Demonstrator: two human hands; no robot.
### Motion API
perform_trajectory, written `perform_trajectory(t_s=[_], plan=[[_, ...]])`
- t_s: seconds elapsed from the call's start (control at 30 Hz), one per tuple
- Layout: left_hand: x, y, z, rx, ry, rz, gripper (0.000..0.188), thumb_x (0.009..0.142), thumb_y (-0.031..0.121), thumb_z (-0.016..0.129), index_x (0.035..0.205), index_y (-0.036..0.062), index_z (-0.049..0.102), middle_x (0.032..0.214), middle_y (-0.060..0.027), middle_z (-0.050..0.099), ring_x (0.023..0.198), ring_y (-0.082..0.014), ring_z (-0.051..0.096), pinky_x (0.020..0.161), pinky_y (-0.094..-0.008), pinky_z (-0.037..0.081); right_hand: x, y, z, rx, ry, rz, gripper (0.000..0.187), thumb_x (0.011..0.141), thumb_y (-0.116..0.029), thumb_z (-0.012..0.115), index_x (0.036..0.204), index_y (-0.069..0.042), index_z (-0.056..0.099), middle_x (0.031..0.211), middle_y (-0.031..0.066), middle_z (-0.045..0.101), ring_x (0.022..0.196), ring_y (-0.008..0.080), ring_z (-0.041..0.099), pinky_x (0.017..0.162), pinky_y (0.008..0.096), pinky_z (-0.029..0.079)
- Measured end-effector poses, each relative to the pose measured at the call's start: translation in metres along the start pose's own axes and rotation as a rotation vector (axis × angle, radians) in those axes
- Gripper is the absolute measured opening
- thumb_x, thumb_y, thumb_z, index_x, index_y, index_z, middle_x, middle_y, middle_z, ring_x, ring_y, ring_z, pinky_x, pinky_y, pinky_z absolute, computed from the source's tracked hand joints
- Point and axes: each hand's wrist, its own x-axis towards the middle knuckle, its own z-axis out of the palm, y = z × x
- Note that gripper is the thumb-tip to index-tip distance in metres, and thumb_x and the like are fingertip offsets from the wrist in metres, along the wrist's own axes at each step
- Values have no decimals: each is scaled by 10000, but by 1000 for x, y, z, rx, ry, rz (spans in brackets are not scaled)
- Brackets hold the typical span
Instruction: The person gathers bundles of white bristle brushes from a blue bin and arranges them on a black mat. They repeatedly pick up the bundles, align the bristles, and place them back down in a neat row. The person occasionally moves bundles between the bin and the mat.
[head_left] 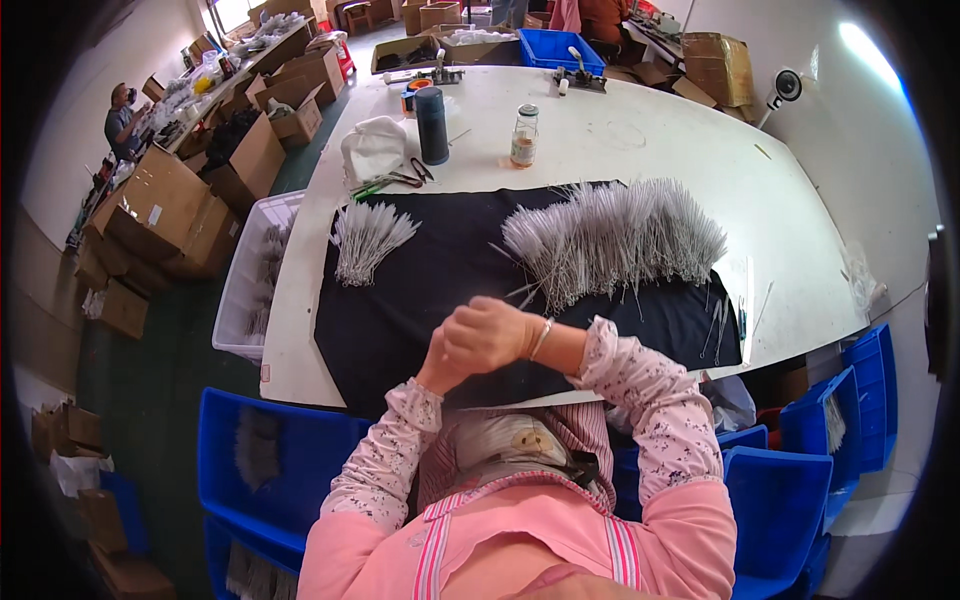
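Note:
My two hands meet above a dark cloth (pixel 440 250) on the table. The right hand (pixel 492 333), with a bracelet at its wrist, is closed and lies over the left hand (pixel 438 365). Its fingers are curled, and whatever they hold is hidden. Most of the left hand's fingers are covered, so their state does not show. Just beyond the right hand spreads a large pile of thin wire-stemmed brushes (pixel 620 240) with whitish bristles. A smaller bundle of similar brushes (pixel 370 240) rests at the cloth's left side. Several loose ones (pixel 716 325) lie at its right edge.
On the white table (pixel 660 130) stand a dark flask (pixel 432 125), a glass jar (pixel 524 136), a white cloth bag (pixel 374 150) and scissors (pixel 408 178). Blue bins (pixel 275 450) flank me. A white crate (pixel 255 280) and cardboard boxes (pixel 165 215) are at left; a person (pixel 122 122) works farther back.

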Motion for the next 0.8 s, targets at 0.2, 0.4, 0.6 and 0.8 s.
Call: perform_trajectory(t_s=[0.2, 0.4, 0.6, 0.8], plan=[[-11, -69, -22, 107, -169, 33, 398, 792, 131, 681, 1144, 51, 513, 1148, -60, 568, 1107, -159, 540, 949, -305, 425, 14, 20, 35, 113, -44, 45, 222, 704, -291, 639, 662, -100, 532, 639, 26, 465, 473, 158, 514, 432, 316, 400], [-9, -37, -25, -243, -262, -109, 390, 858, 54, 582, 1229, 62, 462, 1211, -55, 541, 1175, -132, 499, 1002, -294, 391, 7, 17, 31, 206, -96, 80, 231, 739, -296, 633, 649, -106, 538, 614, 35, 468, 454, 180, 527, 401, 323, 421], [-14, -77, -24, -562, -256, -242, 438, 845, 98, 634, 1247, 60, 465, 1254, -42, 524, 1179, -102, 495, 1000, -286, 399, 16, 20, 37, 229, -132, 131, 285, 750, -349, 646, 663, -97, 544, 622, 40, 484, 490, 193, 559, 421, 333, 440], [5, 27, -37, 7, -286, -25, 730, 769, 285, 720, 1384, 74, 389, 1439, -117, 387, 1341, -214, 353, 1127, -376, 139, 3, -5, 17, 180, -3, 42, 153, 610, -210, 652, 709, -109, 593, 663, 33, 484, 555, 193, 572, 438, 339, 450]])
